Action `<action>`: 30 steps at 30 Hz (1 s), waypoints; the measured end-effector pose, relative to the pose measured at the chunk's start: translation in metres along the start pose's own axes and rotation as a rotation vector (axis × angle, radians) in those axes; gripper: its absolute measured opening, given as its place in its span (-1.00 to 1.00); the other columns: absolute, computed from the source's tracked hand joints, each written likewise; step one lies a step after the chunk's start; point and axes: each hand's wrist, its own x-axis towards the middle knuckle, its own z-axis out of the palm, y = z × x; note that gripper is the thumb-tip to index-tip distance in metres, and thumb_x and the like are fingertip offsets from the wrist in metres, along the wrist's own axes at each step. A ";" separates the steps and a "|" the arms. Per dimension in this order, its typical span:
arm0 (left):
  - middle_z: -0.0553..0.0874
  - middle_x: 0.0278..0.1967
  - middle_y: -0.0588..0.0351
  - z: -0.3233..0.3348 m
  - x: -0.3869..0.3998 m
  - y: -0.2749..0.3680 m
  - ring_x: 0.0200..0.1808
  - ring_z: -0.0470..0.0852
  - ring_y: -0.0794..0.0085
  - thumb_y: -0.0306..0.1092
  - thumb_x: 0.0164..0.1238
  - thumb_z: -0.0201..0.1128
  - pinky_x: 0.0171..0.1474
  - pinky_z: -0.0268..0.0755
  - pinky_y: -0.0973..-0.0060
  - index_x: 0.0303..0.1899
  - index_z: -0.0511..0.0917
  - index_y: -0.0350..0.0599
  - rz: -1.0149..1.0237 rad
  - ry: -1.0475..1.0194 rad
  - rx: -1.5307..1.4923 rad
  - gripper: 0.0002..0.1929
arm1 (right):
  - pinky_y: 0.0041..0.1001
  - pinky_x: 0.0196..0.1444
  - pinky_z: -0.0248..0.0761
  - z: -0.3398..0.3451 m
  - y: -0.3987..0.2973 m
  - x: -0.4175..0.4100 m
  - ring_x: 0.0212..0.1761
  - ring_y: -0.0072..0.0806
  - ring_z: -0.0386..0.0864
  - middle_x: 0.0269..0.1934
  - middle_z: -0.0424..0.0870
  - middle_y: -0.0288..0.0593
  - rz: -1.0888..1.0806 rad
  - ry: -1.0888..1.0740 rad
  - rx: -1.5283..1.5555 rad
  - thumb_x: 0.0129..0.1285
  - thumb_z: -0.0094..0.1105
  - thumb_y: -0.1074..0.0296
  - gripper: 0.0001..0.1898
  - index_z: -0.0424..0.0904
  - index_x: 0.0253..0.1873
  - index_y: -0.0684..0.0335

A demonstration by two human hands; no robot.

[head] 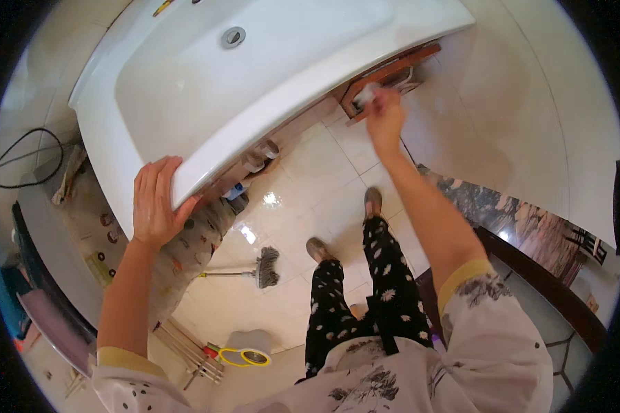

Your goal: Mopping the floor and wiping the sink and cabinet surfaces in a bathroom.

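A wide white washbasin (186, 93) with a round metal drain spans the top of the view. My left hand (157, 201) grips its front left corner, fingers on top and thumb at the front edge. Under the basin's right part, a wooden drawer or shelf (377, 72) with a reddish-brown edge juts out. My right hand (386, 116), blurred, is at it and pinches a small white wad (366, 95), perhaps cloth or tissue. The hand partly hides what lies inside, including a pale curved item (407, 76).
Bottles or jars (261, 155) stand below the basin's front. A mop with a grey head (267, 267) lies on the tiled floor, near a grey bucket (248, 346) with yellow rims. Thin sticks (188, 356) lie beside it. A black cable (26, 155) loops at far left.
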 end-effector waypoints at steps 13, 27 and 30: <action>0.52 0.07 -0.16 0.001 0.002 0.002 0.12 0.46 -0.05 -0.16 0.07 0.33 0.25 0.17 0.05 0.16 0.36 -0.32 0.031 0.016 0.092 -0.36 | -0.41 -0.23 0.36 0.065 -0.058 -0.021 -0.30 -0.33 0.44 -0.30 0.43 -0.08 0.540 0.340 0.469 0.19 0.22 0.50 -0.84 0.41 -0.21 0.35; 0.52 0.09 -0.18 0.000 0.003 0.006 0.11 0.47 -0.08 -0.13 0.17 0.23 0.20 0.20 0.06 0.18 0.34 -0.35 0.071 -0.010 0.121 -0.39 | -0.23 -0.10 0.30 0.057 -0.107 -0.041 -0.20 -0.07 0.39 -0.23 0.36 0.03 0.362 0.236 0.600 0.07 0.08 0.59 -0.78 0.37 -0.14 0.34; 0.52 0.09 -0.18 0.000 0.003 0.006 0.11 0.47 -0.09 -0.14 0.19 0.22 0.20 0.20 0.05 0.18 0.34 -0.36 0.078 -0.004 0.135 -0.40 | -0.21 -0.10 0.29 0.037 -0.129 -0.040 -0.22 -0.08 0.37 -0.21 0.35 0.02 0.003 -0.005 0.647 0.05 0.05 0.58 -0.75 0.35 -0.12 0.34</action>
